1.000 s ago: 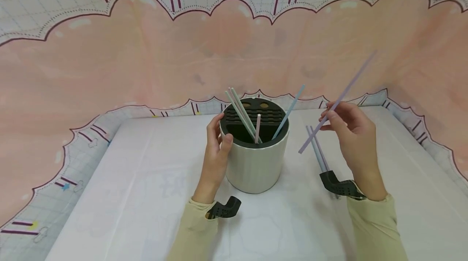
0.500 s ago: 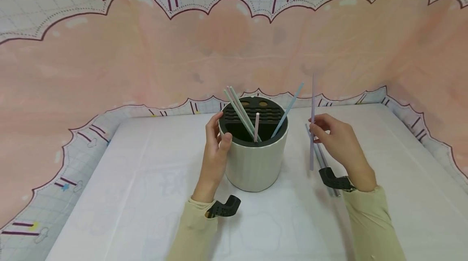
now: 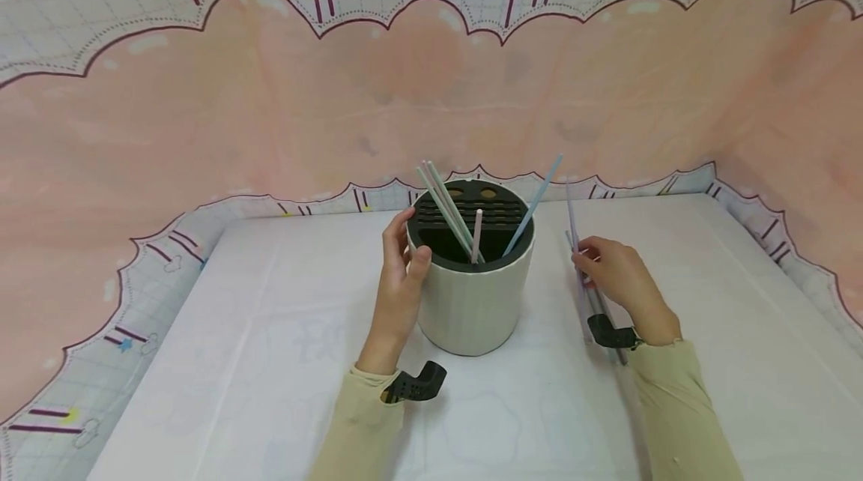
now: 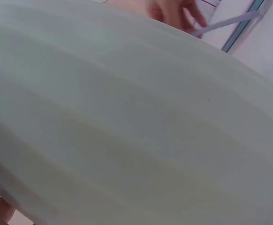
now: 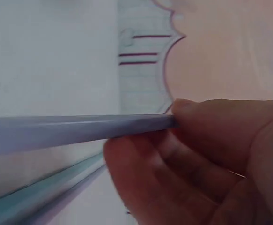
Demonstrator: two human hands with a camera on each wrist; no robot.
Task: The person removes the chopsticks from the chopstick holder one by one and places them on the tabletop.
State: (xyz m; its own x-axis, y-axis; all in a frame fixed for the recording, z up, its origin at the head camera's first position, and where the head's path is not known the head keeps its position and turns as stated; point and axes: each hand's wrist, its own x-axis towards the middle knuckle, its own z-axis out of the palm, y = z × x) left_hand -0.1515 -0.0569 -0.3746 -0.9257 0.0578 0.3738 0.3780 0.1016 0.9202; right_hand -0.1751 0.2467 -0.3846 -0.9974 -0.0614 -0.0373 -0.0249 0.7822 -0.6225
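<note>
My left hand (image 3: 398, 286) grips the left side of a cream utensil holder (image 3: 472, 309), thumb near the front of its rim. The holder has a black slotted top with an open front compartment. Several pale green straws (image 3: 445, 207), a short pink straw (image 3: 477, 234) and a blue straw (image 3: 536, 200) lean out of it. To the right, my right hand (image 3: 616, 275) pinches a purple straw (image 5: 56, 131) between thumb and fingertips, low over the table. Beneath it lie a bluish straw (image 5: 47, 185) and a purple one, partly hidden by the hand and wrist camera.
A white cloth (image 3: 270, 331) covers the table, its border printed with lines and scallops. A peach patterned backdrop (image 3: 303, 114) rises behind and along the sides. Black wrist cameras sit at both cuffs, the left one (image 3: 418, 382) just in front of the holder.
My right hand has come down and left toward the table, turning the purple straw from a slant to nearly parallel with the lying straws. My left hand and the holder stay put.
</note>
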